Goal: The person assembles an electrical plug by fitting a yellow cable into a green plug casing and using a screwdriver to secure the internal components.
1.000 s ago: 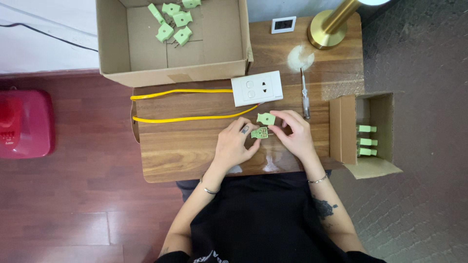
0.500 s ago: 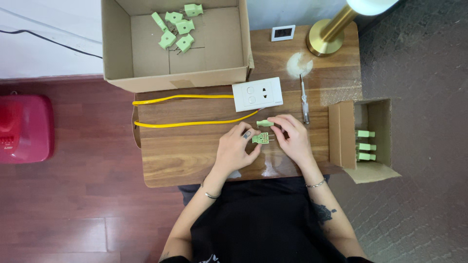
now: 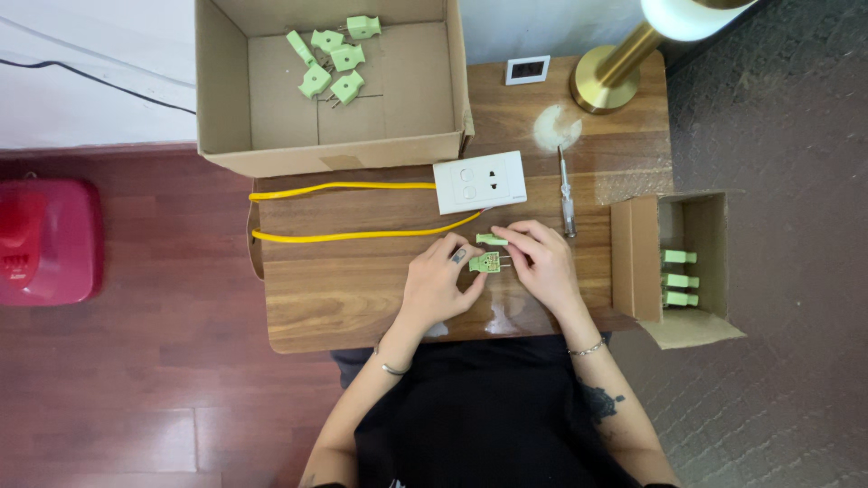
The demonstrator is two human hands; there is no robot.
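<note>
Both hands are down near the front edge of the worktop (image 3: 362,298), working on small pale green plug parts. The left hand (image 3: 436,287) has its fingers pinched on the open green plug body (image 3: 485,262), the half with the two metal prongs sticking out toward the right. The right hand (image 3: 542,262) is just beside it, fingertips gripping a thinner green cover piece (image 3: 492,239) that sits slightly above the plug body, close to it, though I can't tell if the two pieces touch. So neither hand is loose, each has its own bit.

Right behind the hands there's a white wall socket plate (image 3: 479,182) with a yellow cable (image 3: 353,237) looping off to the left across the wood. A slim screwdriver (image 3: 565,194) lies just right of the socket, near the right hand but not touched.

At the back left is a big open cardboard box (image 3: 416,90) with a handful of loose green plugs (image 3: 330,59) scattered inside. On the right, a smaller cardboard box (image 3: 633,262) holds three more green plugs (image 3: 678,278) lined up in a row. A brass lamp base (image 3: 606,81) and a little white digital display (image 3: 527,70) sit at the far edge. A red thing (image 3: 45,239) sits on the floor off to the left.
</note>
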